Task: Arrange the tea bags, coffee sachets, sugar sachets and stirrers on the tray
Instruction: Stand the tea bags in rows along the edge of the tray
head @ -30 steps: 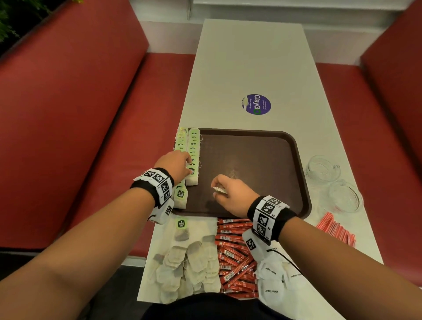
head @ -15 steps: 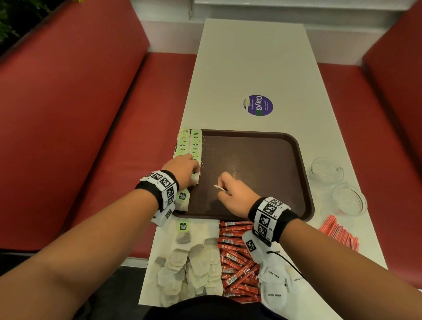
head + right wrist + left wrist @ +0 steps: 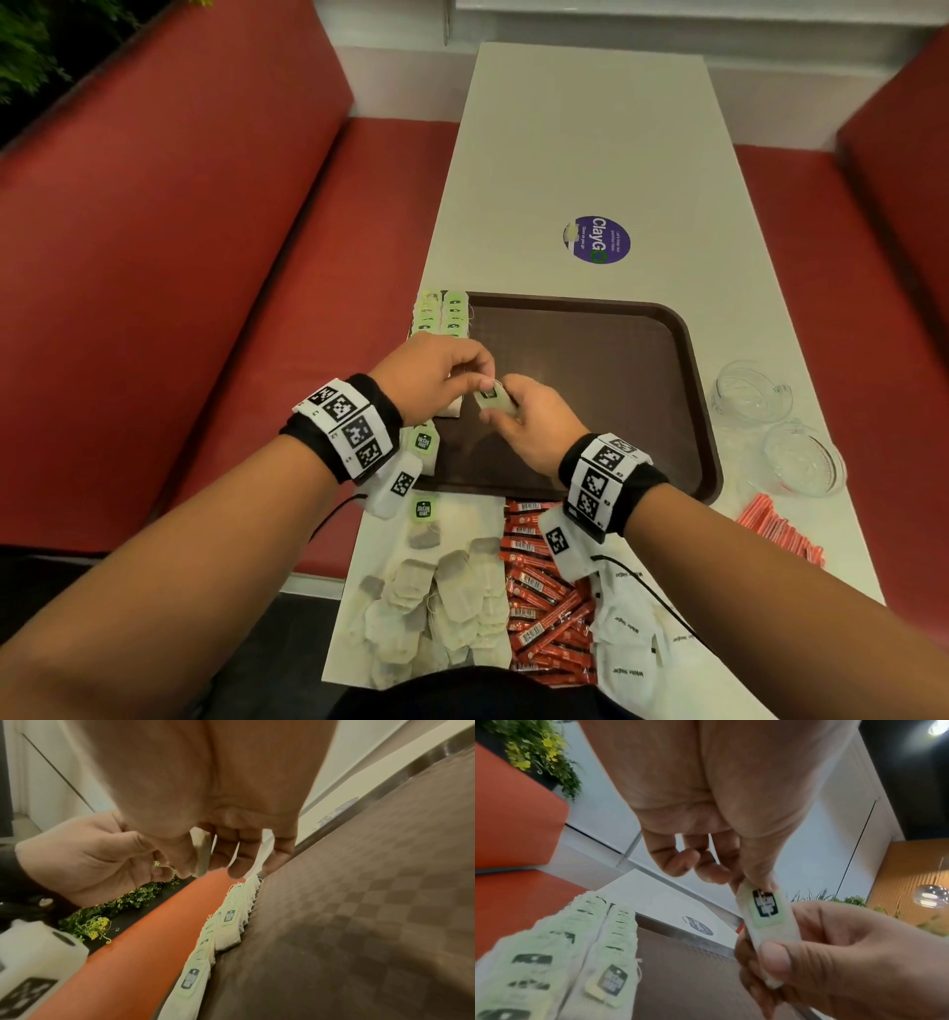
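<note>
Held bag: I see a white paper tea bag with green tag (image 3: 494, 400) above the dark brown plastic tray (image 3: 606, 360).
Left hand (image 3: 436, 372): thumb and forefinger pinch its top.
Right hand (image 3: 534, 426): fingers grip its lower end.
Hidden: the laid rows of tea bags (image 3: 444, 313) are partly behind my left hand.

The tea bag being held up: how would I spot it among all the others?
Find the brown tray. Above its near-left part, both hands pinch one tea bag with a green tag. Unlike the rows along the tray's left edge, it is lifted clear.
</note>
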`<state>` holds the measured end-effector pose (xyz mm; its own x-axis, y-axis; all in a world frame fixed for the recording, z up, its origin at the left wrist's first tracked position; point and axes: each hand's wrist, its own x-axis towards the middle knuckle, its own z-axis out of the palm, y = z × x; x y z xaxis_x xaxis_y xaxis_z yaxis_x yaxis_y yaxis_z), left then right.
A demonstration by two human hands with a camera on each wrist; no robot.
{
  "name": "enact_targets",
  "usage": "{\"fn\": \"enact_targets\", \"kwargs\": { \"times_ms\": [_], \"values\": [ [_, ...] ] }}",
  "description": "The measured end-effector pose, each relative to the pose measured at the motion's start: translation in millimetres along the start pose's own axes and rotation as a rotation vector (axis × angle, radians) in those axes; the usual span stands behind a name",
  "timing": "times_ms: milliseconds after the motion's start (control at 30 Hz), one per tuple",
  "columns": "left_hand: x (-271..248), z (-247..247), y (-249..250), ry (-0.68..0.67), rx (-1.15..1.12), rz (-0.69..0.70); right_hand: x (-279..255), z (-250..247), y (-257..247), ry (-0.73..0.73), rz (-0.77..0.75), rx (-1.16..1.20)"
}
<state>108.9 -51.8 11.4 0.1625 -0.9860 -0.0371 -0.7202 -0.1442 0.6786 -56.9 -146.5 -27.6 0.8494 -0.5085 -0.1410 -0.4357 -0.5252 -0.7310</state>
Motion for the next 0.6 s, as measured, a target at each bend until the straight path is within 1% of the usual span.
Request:
{"fn": "enact_targets", "kwargs": {
  "times_ms": [133,200,233,267,300,400,433,500,600],
  "values": [
    [-1.3,-1.9,-5.3,0.030,0.006,-0.029,1.3,0.5,1.5,0.040,0.003,0.003],
    [-0.7,-4.1,-10.7,0.063,0.008,-0.047,-1.6,1.4,6.3,0.001,0.024,0.032],
    [0.5,-5.5,-14.4,0.057,0.037,-0.067,-3.5,2.5,10.2,-0.038,0.038,0.017],
    [1.7,-6.8,-19.0,0.024,0.083,-0.096,-5.4,3.4,14.4,-0.088,0.053,-0.028],
    [3.1,-7.4,-23.5,-0.038,0.137,-0.133,-7.2,3.9,17.9,-0.147,0.067,-0.089],
    [9.0,-4.6,-36.3,-0.284,0.267,-0.227,-14.1,2.4,22.4,-0.357,0.104,-0.237],
    [11.8,-2.4,-40.3,-0.338,0.296,-0.241,-16.5,1.9,22.3,-0.422,0.108,-0.276],
    [18.2,1.5,-45.3,-0.370,0.341,-0.257,-20.5,2.8,21.5,-0.510,0.097,-0.342],
    [30.1,6.1,-49.0,-0.309,0.391,-0.281,-21.8,4.7,19.5,-0.530,0.101,-0.385]
  ]
}}
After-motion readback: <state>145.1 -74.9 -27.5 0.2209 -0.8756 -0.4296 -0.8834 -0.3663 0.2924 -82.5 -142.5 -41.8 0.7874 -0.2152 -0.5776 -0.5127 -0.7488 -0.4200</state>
